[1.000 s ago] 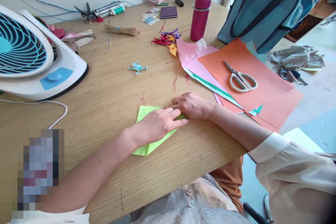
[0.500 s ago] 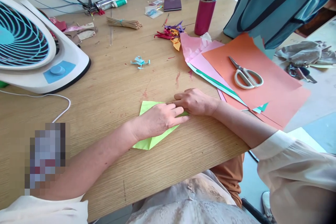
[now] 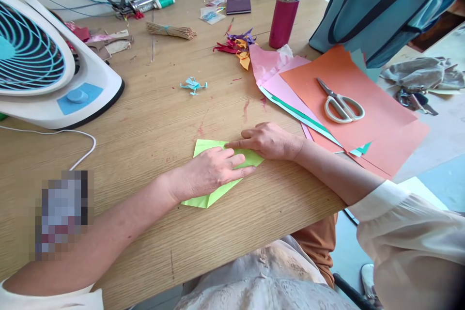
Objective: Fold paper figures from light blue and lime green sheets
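A light green sheet of folded paper [image 3: 198,201] lies on the wooden table in front of me, with creases across it. My left hand [image 3: 209,169] rests palm down over its middle, fingers stretched out toward the right and hiding part of the sheet. Beyond it, my right hand [image 3: 272,140] lays its outstretched index finger along the paper's far edge. The thumb stays apart from that finger, and the other fingers are partly hidden. Farther back stands a small light blue folded-paper figure [image 3: 193,85], which neither hand touches.
White-handled scissors [image 3: 343,108] lie on orange paper sheets [image 3: 381,131] at the right. Behind are a magenta bottle [image 3: 285,14], paper scraps [image 3: 241,48] and a teal bag [image 3: 363,14]. A fan [image 3: 90,92] stands left, its white cord [image 3: 87,147] running along the table.
My left hand has slid slightly left over the green paper, uncovering more of its right part. My right index finger now shows along the far edge, clear of the left fingers.
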Demonstrator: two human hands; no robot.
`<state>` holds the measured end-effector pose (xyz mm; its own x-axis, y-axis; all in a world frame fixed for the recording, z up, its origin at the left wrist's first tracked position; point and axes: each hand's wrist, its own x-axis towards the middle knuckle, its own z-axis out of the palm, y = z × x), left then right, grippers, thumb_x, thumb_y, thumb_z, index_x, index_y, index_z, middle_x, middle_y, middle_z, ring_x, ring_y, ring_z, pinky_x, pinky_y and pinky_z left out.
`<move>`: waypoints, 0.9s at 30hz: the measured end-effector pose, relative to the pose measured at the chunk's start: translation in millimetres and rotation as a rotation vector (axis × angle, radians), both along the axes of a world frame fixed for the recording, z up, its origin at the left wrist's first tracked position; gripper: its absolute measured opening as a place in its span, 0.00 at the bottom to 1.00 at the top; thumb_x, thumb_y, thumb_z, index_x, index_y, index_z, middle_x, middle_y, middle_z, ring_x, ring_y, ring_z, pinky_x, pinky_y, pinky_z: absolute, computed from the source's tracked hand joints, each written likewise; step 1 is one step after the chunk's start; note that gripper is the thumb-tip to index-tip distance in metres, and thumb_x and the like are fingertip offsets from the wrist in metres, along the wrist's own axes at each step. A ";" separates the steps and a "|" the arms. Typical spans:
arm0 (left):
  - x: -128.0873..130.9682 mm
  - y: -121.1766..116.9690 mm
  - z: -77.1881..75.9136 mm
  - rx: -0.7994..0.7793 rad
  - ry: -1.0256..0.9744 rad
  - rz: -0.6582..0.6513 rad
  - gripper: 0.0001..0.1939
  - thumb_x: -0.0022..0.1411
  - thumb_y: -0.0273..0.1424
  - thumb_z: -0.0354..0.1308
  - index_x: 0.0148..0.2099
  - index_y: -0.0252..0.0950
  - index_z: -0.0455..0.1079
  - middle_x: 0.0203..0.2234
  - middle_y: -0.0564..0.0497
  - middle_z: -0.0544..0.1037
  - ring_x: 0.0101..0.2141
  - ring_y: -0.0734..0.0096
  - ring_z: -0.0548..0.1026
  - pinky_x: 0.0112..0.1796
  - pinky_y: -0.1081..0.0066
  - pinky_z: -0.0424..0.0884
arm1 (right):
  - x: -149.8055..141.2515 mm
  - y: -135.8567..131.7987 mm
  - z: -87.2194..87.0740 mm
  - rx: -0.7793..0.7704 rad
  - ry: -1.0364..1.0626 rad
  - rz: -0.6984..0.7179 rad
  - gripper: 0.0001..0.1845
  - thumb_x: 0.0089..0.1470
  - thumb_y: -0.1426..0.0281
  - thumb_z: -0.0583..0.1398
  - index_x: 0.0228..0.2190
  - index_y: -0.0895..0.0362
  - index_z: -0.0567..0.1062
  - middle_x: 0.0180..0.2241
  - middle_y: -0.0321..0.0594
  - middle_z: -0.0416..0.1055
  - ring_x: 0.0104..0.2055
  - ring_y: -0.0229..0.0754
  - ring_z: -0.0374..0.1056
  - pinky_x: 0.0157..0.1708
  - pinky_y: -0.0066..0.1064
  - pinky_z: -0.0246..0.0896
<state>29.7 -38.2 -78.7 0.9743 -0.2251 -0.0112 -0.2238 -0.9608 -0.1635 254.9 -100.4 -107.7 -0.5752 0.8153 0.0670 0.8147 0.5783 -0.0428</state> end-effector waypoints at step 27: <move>-58.4 -1.3 7.7 0.056 0.053 -0.027 0.27 0.64 0.19 0.51 0.63 0.43 0.62 0.55 0.48 0.72 0.50 0.62 0.73 0.44 0.64 0.74 | 2.0 0.1 -2.7 0.032 0.006 0.025 0.29 0.60 0.80 0.50 0.60 0.49 0.66 0.33 0.38 0.70 0.24 0.36 0.55 0.29 0.32 0.43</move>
<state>-28.7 -39.5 -71.0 0.9656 -0.2484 -0.0764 -0.2590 -0.9440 -0.2043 256.8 -100.4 -110.3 -0.5948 0.7980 0.0966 0.7998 0.5996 -0.0289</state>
